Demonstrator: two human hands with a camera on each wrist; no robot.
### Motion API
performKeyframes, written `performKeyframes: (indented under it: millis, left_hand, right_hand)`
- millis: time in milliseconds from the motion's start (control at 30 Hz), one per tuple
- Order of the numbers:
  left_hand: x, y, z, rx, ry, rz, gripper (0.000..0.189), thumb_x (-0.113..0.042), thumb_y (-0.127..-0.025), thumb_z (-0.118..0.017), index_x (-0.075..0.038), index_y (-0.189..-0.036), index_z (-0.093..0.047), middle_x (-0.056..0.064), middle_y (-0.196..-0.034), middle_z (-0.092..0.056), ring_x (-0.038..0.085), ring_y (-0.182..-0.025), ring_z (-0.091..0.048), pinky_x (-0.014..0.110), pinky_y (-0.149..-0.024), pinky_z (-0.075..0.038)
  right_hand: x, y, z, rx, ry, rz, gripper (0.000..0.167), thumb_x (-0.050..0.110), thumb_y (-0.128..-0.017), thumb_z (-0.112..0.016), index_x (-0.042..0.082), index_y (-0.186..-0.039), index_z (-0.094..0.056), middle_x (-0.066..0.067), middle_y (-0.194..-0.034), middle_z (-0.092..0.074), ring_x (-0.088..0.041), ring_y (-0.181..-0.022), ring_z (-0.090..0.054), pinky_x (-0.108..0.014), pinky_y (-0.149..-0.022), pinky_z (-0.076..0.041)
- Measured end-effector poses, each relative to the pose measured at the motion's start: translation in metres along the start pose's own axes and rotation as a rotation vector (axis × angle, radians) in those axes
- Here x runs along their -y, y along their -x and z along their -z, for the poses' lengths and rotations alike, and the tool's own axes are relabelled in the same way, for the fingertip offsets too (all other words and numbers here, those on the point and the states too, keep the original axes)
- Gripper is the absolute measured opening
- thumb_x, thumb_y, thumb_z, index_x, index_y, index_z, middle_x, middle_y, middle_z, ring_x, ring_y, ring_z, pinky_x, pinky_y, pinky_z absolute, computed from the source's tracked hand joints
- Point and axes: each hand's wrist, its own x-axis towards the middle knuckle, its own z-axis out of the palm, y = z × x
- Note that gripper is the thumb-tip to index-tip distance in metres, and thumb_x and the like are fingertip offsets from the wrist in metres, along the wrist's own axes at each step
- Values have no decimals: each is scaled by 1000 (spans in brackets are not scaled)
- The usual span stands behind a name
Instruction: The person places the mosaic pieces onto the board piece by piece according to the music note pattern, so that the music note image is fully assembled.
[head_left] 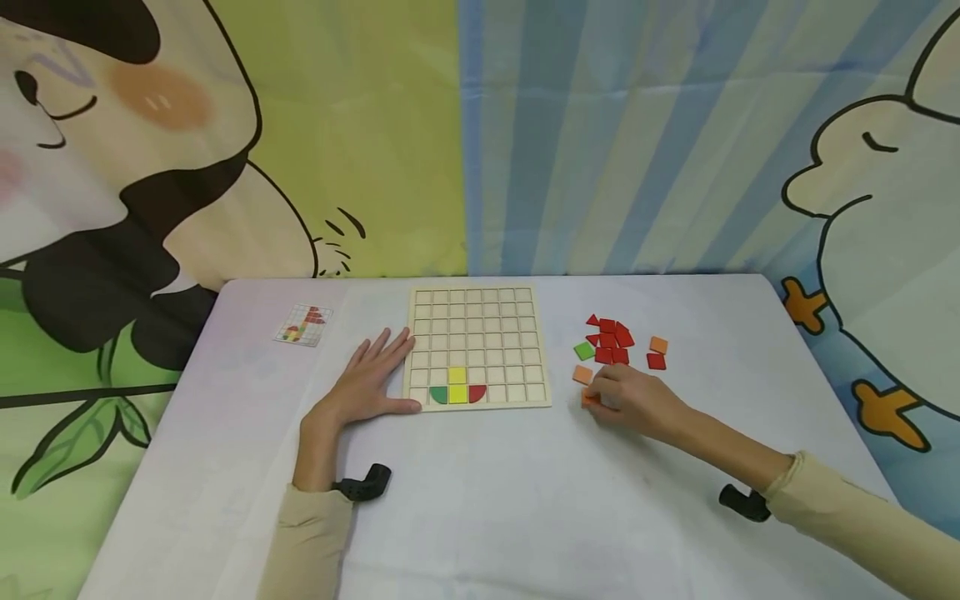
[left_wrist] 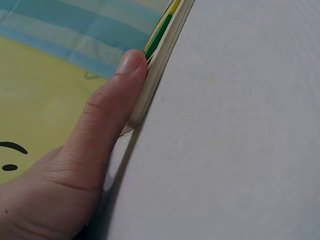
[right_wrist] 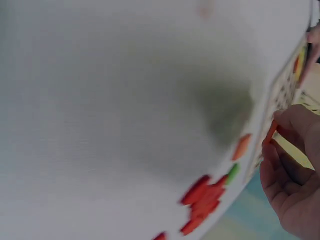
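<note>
A wooden grid board (head_left: 491, 327) lies on the table, with two yellow squares (head_left: 457, 393), a green quarter-round piece (head_left: 439, 395) and a red quarter-round piece (head_left: 477, 393) in its near rows. My left hand (head_left: 362, 383) rests at the board's left edge, fingers spread and straight, and in the left wrist view the thumb (left_wrist: 107, 110) lies along the near corner. To the right of the board, my right hand (head_left: 637, 402) pinches an orange square tile (right_wrist: 270, 131) between thumb and fingertips. Another orange tile (head_left: 582, 374) lies just beyond that hand.
Several red pieces (head_left: 607, 340) lie clustered right of the board, beside a green tile (head_left: 584, 351). Further right are an orange tile (head_left: 658, 345) and a red square (head_left: 656, 362). A small pattern card (head_left: 303, 325) sits at the back left of the white table (head_left: 480, 500).
</note>
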Motion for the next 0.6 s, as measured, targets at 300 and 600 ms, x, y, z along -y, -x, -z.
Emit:
performKeyframes:
  millis: [300,600]
  left_hand:
    - [1,0,0,-6,4,10,116,-57,-78,-84,-11,-166,-23,6,-175,-14,35,-163,-1,55,-131,2]
    - [-1,0,-3,-6,-2,14,116,-58,-78,-84,-12,-166,-24,6,-175,-14,34,-163,-1,55,-131,2]
  right_hand:
    - [40,-71,-8,43,-157,130,21,12,-84,-85,9,-104,-79,-2,-98,-70,-14,-86,-63,-17,-68,-56]
    - [47,-129,-38,153,-168,212,15,9,-93,-76,3,-107,-80,-9,-101,-69,-21,-91,-65,-25,-81,-59]
